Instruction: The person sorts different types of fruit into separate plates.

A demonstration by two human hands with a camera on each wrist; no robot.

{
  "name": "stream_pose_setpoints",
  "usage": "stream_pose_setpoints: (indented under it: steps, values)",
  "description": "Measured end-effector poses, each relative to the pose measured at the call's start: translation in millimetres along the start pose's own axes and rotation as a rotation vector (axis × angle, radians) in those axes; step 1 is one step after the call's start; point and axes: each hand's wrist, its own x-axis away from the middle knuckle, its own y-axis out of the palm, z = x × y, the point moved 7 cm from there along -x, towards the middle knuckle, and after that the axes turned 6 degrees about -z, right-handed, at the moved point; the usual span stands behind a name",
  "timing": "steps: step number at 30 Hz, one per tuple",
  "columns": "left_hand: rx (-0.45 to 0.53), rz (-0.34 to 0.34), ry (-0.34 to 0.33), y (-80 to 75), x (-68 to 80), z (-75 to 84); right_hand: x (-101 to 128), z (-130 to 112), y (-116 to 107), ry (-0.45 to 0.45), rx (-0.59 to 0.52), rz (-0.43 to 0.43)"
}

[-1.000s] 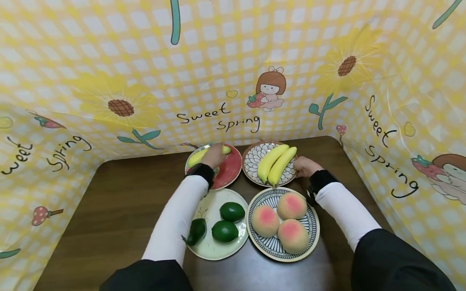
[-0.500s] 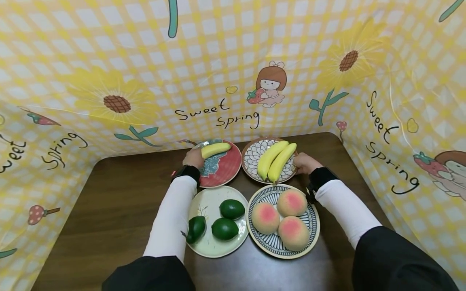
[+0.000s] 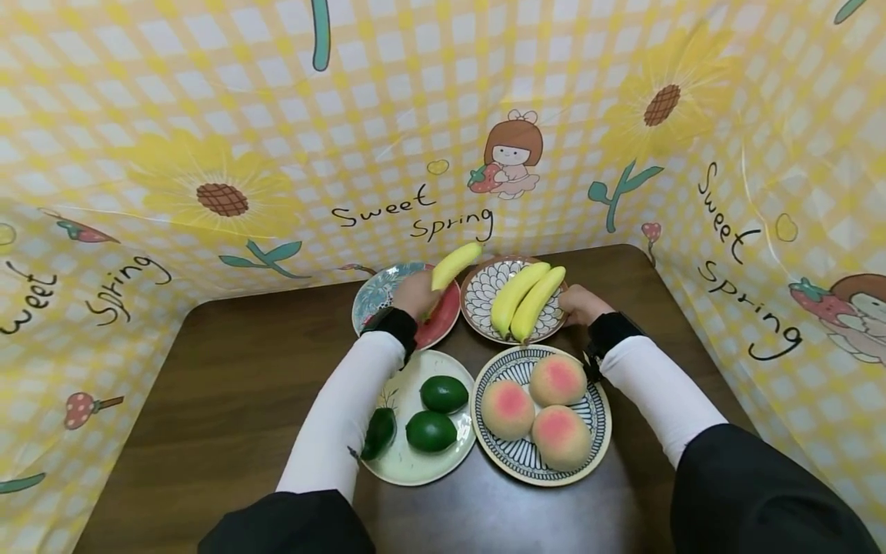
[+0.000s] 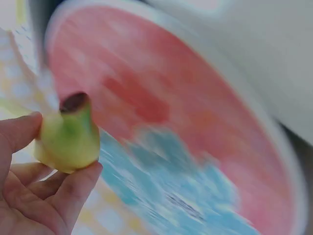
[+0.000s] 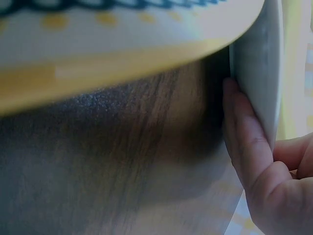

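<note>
My left hand (image 3: 415, 294) pinches a banana (image 3: 455, 263) above the red and blue plate (image 3: 443, 323). In the left wrist view the stem end of the banana (image 4: 73, 137) shows between thumb and fingers. On the right, my right hand (image 3: 583, 304) holds the rim of the petal-patterned plate (image 3: 479, 296). Seen from the right wrist, fingers (image 5: 252, 132) lie along the underside of that plate (image 5: 257, 63), the thumb side on its other face. Two bananas (image 3: 529, 302) lie together on it.
Nearer me, a pale green plate (image 3: 415, 469) carries green lemon-shaped fruits (image 3: 431, 431). Beside it a blue-patterned plate (image 3: 498, 462) holds three peaches (image 3: 562, 437). All the plates stand close together on a dark wooden table (image 3: 228, 400), with a yellow checked cloth (image 3: 388, 100) behind.
My left hand has lifted the banana off the red and blue plate and carried it right, towards the petal-patterned plate. My right hand stays at that plate's rim.
</note>
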Motion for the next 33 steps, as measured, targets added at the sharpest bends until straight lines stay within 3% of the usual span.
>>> stream_pose_setpoints:
  steps: [4,7,11,13,17,24,26,29,33]
  values:
    - [-0.001,-0.015,0.066,8.3,-3.5,30.2,-27,17,-8,0.036,0.003,0.007]
    - [0.009,-0.024,0.079,14.6,-4.3,45.0,-70,49,-29,0.068,-0.005,0.034]
    - [0.012,-0.016,0.054,19.4,-6.2,53.8,-121,85,-56,0.111,-0.029,0.071]
    - [0.022,-0.002,0.03,20.5,-7.2,54.4,-134,94,-63,0.117,-0.03,0.074]
    - [0.034,0.029,0.003,22.2,-6.7,56.5,-127,90,-59,0.114,-0.019,0.077]
    - [-0.046,-0.019,-0.003,35.9,-10.1,66.7,-56,44,-20,0.074,0.001,0.073]
    - [-0.049,-0.027,-0.018,39.6,-10.2,67.5,-46,37,-12,0.064,0.014,0.07]
    - [-0.044,-0.026,-0.045,43.1,-8.9,65.5,-52,40,-9,0.067,0.008,0.066]
    - [-0.033,-0.018,-0.069,43.8,-6.2,61.7,-92,64,-22,0.094,-0.027,0.075]
